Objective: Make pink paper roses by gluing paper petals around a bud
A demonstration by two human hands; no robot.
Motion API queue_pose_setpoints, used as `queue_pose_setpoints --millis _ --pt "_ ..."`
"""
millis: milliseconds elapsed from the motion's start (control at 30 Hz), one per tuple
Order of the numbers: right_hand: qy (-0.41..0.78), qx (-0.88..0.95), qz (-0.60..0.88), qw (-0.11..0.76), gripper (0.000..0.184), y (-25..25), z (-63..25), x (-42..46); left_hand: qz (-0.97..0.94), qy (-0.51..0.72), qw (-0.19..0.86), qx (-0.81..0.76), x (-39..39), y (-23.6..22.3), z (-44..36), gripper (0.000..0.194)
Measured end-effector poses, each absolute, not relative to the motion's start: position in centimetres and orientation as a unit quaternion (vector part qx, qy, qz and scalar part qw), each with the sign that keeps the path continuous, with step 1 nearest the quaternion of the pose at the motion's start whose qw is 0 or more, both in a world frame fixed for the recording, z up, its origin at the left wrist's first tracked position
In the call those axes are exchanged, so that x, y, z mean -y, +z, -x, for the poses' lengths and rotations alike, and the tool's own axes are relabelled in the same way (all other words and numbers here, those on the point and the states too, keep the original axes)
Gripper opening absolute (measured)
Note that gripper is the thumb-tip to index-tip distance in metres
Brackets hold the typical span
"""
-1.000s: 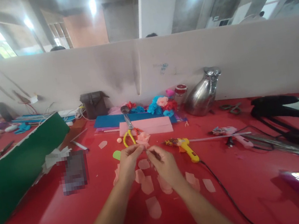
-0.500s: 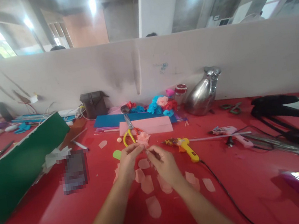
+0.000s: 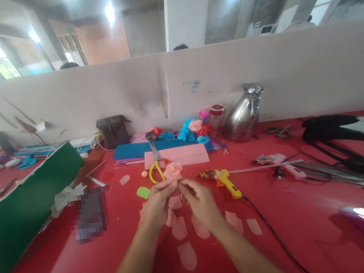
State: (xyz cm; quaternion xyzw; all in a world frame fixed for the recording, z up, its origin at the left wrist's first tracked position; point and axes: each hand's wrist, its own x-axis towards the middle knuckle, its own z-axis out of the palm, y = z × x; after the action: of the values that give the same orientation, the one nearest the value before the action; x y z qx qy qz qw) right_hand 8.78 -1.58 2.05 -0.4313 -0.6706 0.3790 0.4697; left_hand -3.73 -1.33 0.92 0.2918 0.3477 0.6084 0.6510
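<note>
Your left hand [image 3: 159, 200] and right hand [image 3: 200, 201] pinch together at the base of a pink flower [image 3: 173, 170], its bloom just beyond your fingertips. Loose pink petals [image 3: 188, 256] lie nearer than your fingers; a yellow glue gun [image 3: 224, 179] lies to their right, scissors [image 3: 156, 155] beyond.

Lt pink flower [image 3: 174, 170], ruffled, head up, held w/ fingers [image 3: 168, 186].
</note>
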Motion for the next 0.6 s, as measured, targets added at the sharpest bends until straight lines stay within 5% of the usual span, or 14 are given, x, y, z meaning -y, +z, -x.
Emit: queue_pose_setpoints --millis 600 --pt "0.446 0.623 0.346 0.542 0.018 2.8 -9.8 1.3 -0.526 0.612 0.483 -0.341 2.1 1.9 4.2 0.010"
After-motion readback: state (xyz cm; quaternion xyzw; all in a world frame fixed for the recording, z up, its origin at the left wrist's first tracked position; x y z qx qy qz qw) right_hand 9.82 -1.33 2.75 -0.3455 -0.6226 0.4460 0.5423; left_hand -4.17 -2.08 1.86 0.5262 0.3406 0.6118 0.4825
